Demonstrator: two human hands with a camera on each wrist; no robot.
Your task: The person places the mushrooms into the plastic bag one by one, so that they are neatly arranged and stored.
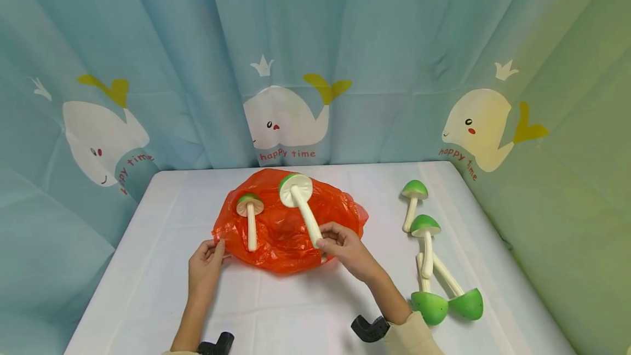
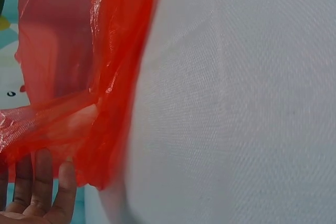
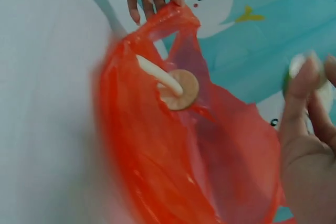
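Here, the left hand [image 1: 206,263] is pinching the red bag [image 1: 278,240], the right hand [image 1: 347,248] gripping a mushroom [image 1: 304,210] over it; slackness there is probably risking a snagged cap.

The red bag [image 1: 276,223], close to the far edge of the tabletop [image 1: 148,267], looks like thin plastic film: glossy, wrinkled and partly see-through. The mushrooms [image 1: 430,308] near the right edge have a smooth surface, of foam or plastic, I cannot tell which. Their caps show a soft shine. A matt white cloth [image 1: 296,311] with fine weave covers the tabletop. Beyond the far edge, the curtain [image 1: 384,26] is of smooth, softly folded fabric.
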